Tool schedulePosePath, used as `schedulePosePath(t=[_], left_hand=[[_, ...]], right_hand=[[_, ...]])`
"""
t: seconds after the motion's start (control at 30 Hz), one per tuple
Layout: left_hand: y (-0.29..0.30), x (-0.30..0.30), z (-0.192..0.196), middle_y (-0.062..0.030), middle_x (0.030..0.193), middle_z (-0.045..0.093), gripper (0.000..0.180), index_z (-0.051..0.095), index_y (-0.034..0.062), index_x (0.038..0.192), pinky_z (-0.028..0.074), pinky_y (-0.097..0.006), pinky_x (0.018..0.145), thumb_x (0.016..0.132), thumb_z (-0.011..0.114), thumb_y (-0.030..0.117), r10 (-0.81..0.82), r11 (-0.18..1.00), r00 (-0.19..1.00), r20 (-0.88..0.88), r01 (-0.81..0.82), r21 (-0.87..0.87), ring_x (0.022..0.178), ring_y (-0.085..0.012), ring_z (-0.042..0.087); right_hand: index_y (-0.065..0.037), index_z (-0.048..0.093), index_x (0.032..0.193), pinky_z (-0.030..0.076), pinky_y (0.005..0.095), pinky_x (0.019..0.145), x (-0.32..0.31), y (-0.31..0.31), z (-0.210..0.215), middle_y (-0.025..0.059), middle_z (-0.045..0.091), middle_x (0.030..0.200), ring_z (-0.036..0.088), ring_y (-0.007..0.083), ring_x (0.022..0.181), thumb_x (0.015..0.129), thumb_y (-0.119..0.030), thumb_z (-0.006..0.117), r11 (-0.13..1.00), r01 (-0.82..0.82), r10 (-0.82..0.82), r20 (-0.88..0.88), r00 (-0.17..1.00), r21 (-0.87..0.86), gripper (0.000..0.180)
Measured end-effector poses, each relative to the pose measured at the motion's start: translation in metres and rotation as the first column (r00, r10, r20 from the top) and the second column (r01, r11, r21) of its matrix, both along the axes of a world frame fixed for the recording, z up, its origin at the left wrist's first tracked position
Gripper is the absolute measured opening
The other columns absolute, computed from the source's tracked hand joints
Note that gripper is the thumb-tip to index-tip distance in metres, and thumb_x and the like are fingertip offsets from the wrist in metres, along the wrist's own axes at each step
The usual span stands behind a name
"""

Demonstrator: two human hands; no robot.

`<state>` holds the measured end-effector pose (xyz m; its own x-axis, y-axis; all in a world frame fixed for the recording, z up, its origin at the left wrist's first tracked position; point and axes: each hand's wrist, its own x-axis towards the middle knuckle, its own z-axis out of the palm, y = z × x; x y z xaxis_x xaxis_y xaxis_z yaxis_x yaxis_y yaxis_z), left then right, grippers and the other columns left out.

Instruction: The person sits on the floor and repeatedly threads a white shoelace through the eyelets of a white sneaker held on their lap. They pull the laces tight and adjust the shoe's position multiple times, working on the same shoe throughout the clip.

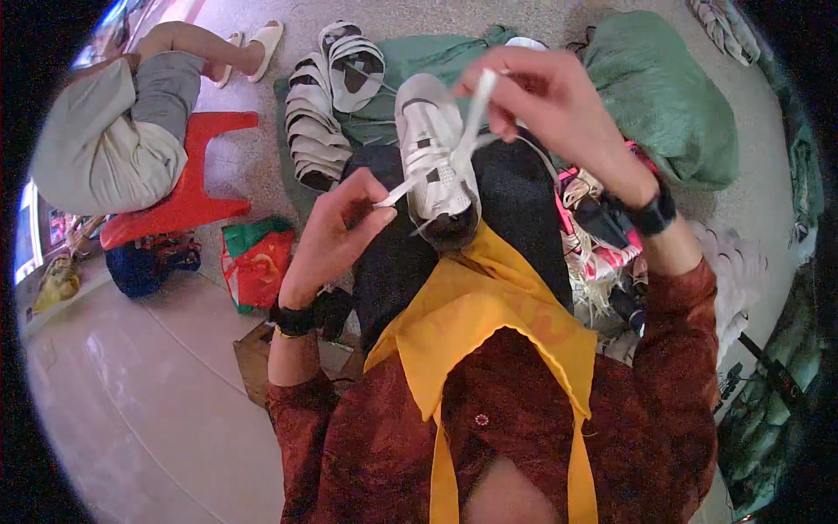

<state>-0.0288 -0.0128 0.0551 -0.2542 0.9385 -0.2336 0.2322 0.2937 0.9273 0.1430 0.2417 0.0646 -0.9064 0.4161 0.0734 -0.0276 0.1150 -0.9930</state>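
A white sneaker (428, 118) with dark patches rests on my lap, between my dark-trousered thighs and partly against a yellow apron (476, 306). Its white shoelace (477, 118) runs through the upper, and both hands grip it. My left hand (342, 229), left of the shoe, pinches one stretch of lace between thumb and fingers. Higher up on the right, my right hand (546, 100) is closed on another length, which rises from the shoe and is slightly blurred. The laces meet over the front of the sneaker.
Stacked white-and-black shoe uppers (316, 122) lie on a green cloth (419, 52) beyond my lap. A green sack (663, 96) and a pink basket (602, 253) stand right. Left, a person (109, 144) sits on a red stool (209, 166) near a red-green bag (255, 262).
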Motion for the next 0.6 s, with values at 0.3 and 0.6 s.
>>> schedulePosePath(t=[0.3, 0.6], left_hand=[[-0.017, -0.002, 0.028, 0.0028, 0.086, 0.054, 0.010, 0.058, 0.0039, 0.096, 0.041, -0.021, 0.070, 0.095, 0.067, 0.006, 0.105, 0.992, 0.981, 0.165, -0.115, 0.053, 0.079, -0.0048, 0.050], [-0.021, -0.003, 0.056, -0.0002, 0.089, 0.059, 0.013, 0.059, 0.0033, 0.096, 0.045, -0.023, 0.073, 0.093, 0.071, 0.009, 0.139, 0.980, 0.977, 0.159, -0.159, 0.123, 0.081, -0.0079, 0.056]], right_hand=[[0.000, 0.049, 0.141, 0.055, 0.0380, 0.087, -0.107, 0.026, 0.023, 0.0247, 0.062, 0.127, 0.068, 0.0281, 0.102, 0.097, -0.015, 0.061, 0.845, 0.079, 0.031, -0.196, 0.980, 0.529, 0.049], [-0.005, 0.074, 0.100, 0.049, 0.0283, 0.059, -0.072, -0.052, 0.021, 0.0019, 0.067, 0.073, 0.061, 0.0099, 0.065, 0.093, -0.030, 0.068, 0.771, -0.637, 0.632, 0.139, 0.762, -0.015, 0.027]])
